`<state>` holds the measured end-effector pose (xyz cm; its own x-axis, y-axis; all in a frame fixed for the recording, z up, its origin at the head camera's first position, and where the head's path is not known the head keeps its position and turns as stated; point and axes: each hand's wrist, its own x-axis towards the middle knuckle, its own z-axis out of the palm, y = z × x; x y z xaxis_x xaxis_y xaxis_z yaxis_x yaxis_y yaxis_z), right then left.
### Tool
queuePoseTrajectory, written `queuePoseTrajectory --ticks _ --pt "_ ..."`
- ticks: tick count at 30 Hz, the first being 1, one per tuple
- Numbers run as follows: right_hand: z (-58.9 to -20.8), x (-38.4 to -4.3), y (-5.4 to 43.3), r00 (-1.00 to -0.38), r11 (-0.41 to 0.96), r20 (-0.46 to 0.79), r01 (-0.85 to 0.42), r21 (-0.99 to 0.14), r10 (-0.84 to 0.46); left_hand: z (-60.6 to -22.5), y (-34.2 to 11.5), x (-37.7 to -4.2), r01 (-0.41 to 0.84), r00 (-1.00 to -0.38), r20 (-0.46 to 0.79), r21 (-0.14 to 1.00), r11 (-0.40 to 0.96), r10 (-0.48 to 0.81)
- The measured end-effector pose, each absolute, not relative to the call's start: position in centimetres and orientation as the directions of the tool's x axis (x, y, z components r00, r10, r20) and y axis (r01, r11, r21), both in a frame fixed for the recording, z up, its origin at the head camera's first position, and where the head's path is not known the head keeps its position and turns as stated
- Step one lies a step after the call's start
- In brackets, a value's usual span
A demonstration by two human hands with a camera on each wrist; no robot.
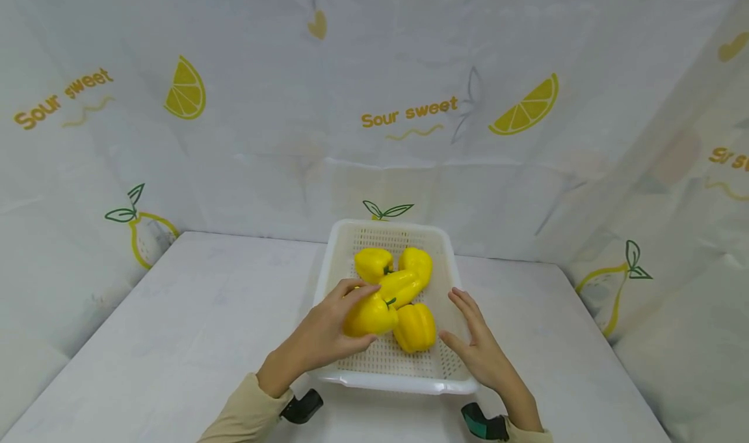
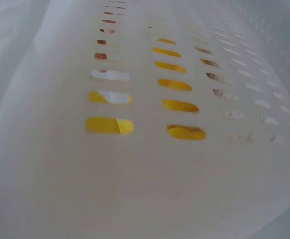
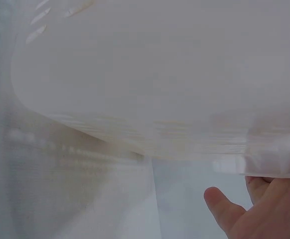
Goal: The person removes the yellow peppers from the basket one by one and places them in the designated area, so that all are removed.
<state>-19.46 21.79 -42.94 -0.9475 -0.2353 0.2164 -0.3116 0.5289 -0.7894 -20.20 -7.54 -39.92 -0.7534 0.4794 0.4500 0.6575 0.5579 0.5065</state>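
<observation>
Lemon-print curtain [image 1: 263,124] beyond grip; left hand [image 1: 324,332] grasps yellow pepper [image 1: 368,316], white basket [image 1: 404,384] beneath; right hand [image 1: 482,352] released, right of grip.

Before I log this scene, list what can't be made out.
Head: left side of the front-left pepper, behind the left hand.
Head: rightmost lettering, cut by the edge.
Left wrist: outlines of peppers, behind the basket.
Right wrist: rest of the right hand, cut by the edge.
</observation>
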Motion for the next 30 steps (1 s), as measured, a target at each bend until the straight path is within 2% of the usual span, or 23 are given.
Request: queuePoseTrajectory --ticks 15,23,30 --pt "-42.9 -19.5 21.8 -0.955 0.539 0.196 -0.288 -0.792 -0.222 -39.5 -10.1 -20.7 0.625 -0.775 0.510 0.531 0.571 0.373" --pt "-42.9 -19.5 21.8 -0.959 0.540 0.189 -0.276 -0.795 -0.212 -39.1 -11.2 -21.4 0.626 -0.767 0.560 0.545 0.558 0.314" --pt "-42.9 -19.6 21.8 -0.957 0.536 0.193 -0.281 -0.796 -0.215 -39.1 -12.1 -22.0 0.581 -0.796 0.550 0.577 0.574 0.253"
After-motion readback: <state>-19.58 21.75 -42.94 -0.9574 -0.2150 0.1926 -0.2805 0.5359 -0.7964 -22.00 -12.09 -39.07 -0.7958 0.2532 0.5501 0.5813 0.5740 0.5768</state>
